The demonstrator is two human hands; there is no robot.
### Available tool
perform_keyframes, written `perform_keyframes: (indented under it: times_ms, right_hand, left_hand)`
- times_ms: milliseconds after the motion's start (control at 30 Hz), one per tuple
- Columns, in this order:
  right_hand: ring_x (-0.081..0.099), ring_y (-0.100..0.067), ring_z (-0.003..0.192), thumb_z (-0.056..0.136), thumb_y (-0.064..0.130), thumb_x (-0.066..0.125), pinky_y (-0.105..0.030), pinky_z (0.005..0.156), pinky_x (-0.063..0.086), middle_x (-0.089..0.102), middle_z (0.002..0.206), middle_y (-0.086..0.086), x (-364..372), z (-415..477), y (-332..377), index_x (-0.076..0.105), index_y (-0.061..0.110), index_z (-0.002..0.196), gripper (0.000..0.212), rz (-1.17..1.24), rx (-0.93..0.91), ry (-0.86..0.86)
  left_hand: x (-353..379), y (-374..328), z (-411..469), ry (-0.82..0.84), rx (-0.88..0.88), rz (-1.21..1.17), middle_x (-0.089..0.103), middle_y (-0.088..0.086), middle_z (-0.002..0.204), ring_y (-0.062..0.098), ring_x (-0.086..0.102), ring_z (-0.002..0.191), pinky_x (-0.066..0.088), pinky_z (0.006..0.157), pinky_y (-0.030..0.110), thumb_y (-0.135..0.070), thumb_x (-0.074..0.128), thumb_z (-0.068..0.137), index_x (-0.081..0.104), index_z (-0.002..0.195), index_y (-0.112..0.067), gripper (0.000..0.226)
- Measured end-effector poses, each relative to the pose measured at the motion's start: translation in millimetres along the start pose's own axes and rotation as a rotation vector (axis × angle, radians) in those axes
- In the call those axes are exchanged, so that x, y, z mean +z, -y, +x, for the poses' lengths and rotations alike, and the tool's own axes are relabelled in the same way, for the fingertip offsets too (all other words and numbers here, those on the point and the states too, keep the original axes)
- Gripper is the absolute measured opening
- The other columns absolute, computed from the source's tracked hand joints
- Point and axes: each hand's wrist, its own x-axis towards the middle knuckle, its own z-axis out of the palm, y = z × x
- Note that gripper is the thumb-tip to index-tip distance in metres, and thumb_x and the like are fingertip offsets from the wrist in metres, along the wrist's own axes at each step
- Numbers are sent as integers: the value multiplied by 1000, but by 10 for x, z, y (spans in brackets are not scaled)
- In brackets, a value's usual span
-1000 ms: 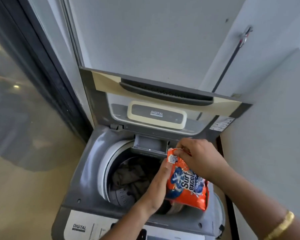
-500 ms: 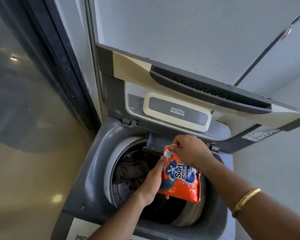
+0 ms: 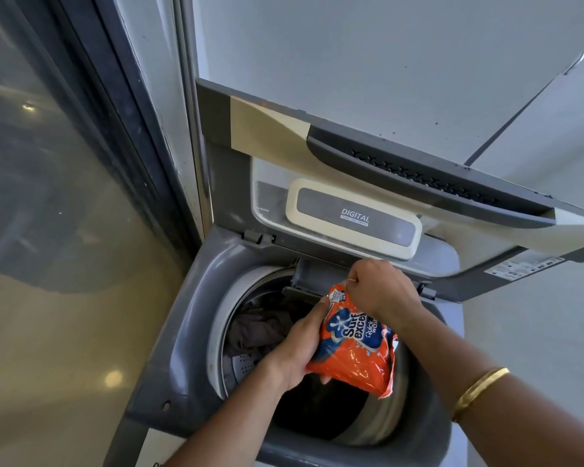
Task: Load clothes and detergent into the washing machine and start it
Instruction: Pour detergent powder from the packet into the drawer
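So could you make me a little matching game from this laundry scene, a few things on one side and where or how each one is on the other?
Things:
1. detergent packet
2. washing machine lid
3. clothes
4. bangle

States or places:
A. worn on the right wrist
B. lying inside the drum
C. raised open
D. held in both hands above the drum

The left hand supports the packet from below and the right hand pinches its top corner.

Pairs: 1-D, 2-C, 3-B, 4-A

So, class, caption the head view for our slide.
Both hands, left hand and right hand, hold an orange detergent packet over the open washing machine.
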Motion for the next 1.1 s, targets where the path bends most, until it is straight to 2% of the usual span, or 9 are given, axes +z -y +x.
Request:
perform_keyframes:
  times_ms: [133, 233, 367, 433, 500, 633, 833, 1100]
  right_hand:
    - [70, -22, 78, 101, 43, 60, -39, 70, 63, 75, 91, -2, 15, 70, -10, 72, 24, 93, 24, 66, 29, 6]
    - [69, -18, 74, 100, 45, 65, -32, 60, 53, 73, 85, -1, 31, 114, -45, 74, 23, 90, 26, 102, 48, 36]
    - [66, -13, 75, 100, 48, 66, -28, 57, 44, 72, 88, 0, 64, 143, -84, 75, 23, 94, 28, 158, 61, 50]
    - [63, -10, 72, 101, 49, 66, -26, 55, 41, 71, 89, 1, 84, 143, -84, 75, 22, 97, 28, 185, 64, 53]
    - [65, -11, 74, 101, 48, 67, -27, 56, 43, 73, 90, 0, 90, 149, -83, 76, 22, 99, 28, 211, 72, 53]
    - [70, -15, 80, 101, 47, 67, -32, 65, 53, 77, 95, -2, 123, 150, -114, 78, 22, 99, 27, 247, 80, 44]
    - [66, -9, 75, 102, 45, 68, -24, 56, 46, 74, 96, -1, 145, 163, -101, 77, 19, 106, 28, 297, 89, 60]
    - [67, -8, 76, 102, 47, 69, -23, 58, 47, 73, 94, 1, 167, 145, -110, 77, 20, 108, 29, 348, 98, 50]
  left_hand:
    - [-59, -34, 29, -2, -26, 0, 78, 23, 130, 29, 77, 93, 52, 46, 26, -82, 44, 102, 78, 130, -21, 76]
    - [-68, -48, 30, -7, -51, 7, 78, 23, 131, 35, 74, 102, 52, 47, 26, -81, 43, 103, 78, 128, -22, 73]
    - [-74, -70, 14, -22, -78, 2, 80, 20, 127, 25, 78, 87, 52, 46, 25, -79, 44, 104, 79, 122, -25, 67]
    - [-86, -87, 3, -28, -84, 4, 85, 14, 118, 21, 79, 83, 52, 47, 26, -79, 44, 104, 79, 120, -27, 64]
    - [-90, -115, -14, -39, -87, 9, 86, 8, 106, 19, 80, 80, 52, 48, 26, -78, 44, 104, 78, 117, -29, 62]
    - [-83, -138, -39, -32, -88, 16, 86, 11, 105, 19, 78, 79, 51, 47, 26, -77, 44, 105, 78, 117, -29, 60]
    - [-141, -159, -5, -49, -80, 38, 83, 6, 96, 19, 76, 72, 50, 45, 24, -77, 46, 105, 79, 117, -27, 61]
    - [-144, -180, -22, -51, -84, 54, 83, 5, 93, 18, 77, 72, 50, 46, 24, -75, 45, 106, 77, 120, -26, 60]
